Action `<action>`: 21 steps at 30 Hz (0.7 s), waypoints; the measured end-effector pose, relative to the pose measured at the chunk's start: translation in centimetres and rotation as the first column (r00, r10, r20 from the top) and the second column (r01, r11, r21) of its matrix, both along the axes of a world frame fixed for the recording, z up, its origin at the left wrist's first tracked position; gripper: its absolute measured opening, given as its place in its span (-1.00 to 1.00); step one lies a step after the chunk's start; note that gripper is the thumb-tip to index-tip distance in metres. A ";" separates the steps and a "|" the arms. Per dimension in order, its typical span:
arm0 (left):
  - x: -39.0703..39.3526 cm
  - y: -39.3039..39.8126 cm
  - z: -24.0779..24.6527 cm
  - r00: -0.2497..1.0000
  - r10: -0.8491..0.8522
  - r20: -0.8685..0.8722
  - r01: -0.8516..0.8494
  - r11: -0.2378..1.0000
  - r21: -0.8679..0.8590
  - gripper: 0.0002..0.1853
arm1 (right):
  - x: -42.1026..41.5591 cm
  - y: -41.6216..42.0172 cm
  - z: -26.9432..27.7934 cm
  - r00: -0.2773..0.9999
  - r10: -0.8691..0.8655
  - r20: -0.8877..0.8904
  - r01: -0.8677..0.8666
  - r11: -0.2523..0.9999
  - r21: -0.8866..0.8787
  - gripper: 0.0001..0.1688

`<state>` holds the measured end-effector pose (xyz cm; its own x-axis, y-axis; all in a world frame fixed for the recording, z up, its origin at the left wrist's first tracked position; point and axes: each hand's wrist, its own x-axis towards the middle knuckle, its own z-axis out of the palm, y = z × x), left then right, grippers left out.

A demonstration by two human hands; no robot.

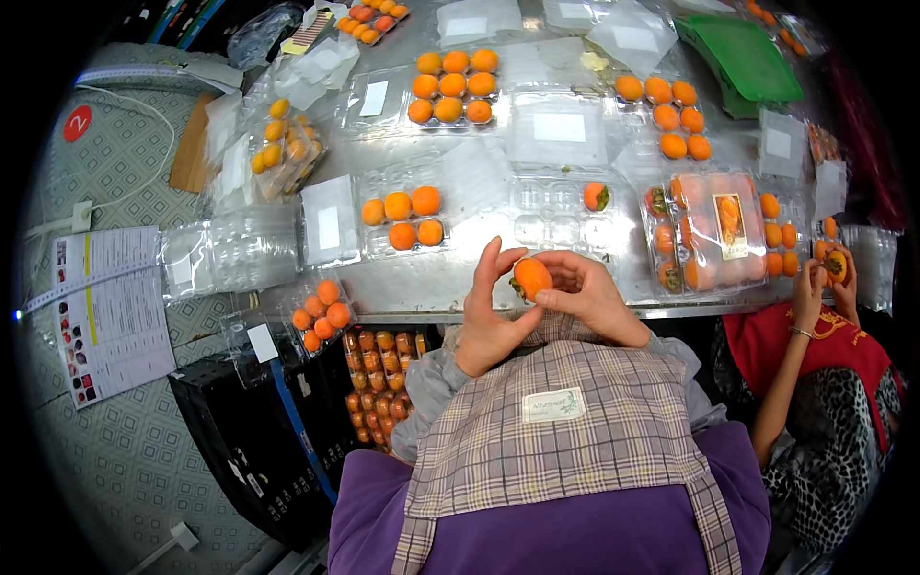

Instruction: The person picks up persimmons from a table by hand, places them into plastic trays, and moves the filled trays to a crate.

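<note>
Just above the front edge of the steel table (pixel 445 287), an orange persimmon (pixel 533 277) is held between my two hands, its green calyx turned to the lower left. My left hand (pixel 490 313) curls around its left side, fingertips against the fruit. From the right, my right hand (pixel 593 291) pinches it between thumb and fingers. Beyond my hands lies an open clear plastic tray (pixel 530 228) with moulded cells. A single persimmon (pixel 596 196) rests at its back right, calyx facing right.
Persimmon-filled trays (pixel 453 85) spread across the table. Closed packs (pixel 726 230) stand at right, stacked clear trays (pixel 251 251) at left. A green plastic tray (pixel 747 57) lies at back right. Beside me, a co-worker's hands (pixel 812 284) hold a persimmon. Black crates (pixel 237 424) stand lower left.
</note>
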<state>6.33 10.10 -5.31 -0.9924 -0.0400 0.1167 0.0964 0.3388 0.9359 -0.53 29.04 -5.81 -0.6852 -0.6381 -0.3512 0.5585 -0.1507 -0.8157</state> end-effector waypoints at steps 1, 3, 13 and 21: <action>-0.1 0.0 0.1 1.000 0.004 0.002 -0.004 0.999 -0.034 0.14 | 0.1 -0.1 -0.3 1.000 -0.011 -0.022 0.011 1.000 0.017 -0.32; -0.3 -0.1 0.2 1.000 0.010 0.000 -0.010 0.995 -0.102 0.13 | 0.3 -0.3 -0.8 0.998 -0.027 -0.064 0.029 0.999 0.038 -0.31; -0.7 0.0 0.4 1.000 0.009 -0.010 -0.010 0.997 -0.080 0.09 | -0.1 0.1 0.0 0.989 0.010 -0.150 -0.005 0.999 0.036 -0.10; -0.6 0.0 0.5 1.000 -0.004 0.005 0.005 0.997 -0.075 0.09 | 0.1 0.7 0.3 0.993 0.016 -0.113 -0.012 0.999 0.034 -0.18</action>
<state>5.72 10.09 -4.80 -0.9931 -0.0270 0.1145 0.0936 0.4075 0.9084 -0.41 29.70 -5.47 -0.7128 -0.6372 -0.2932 0.4641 -0.1150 -0.8783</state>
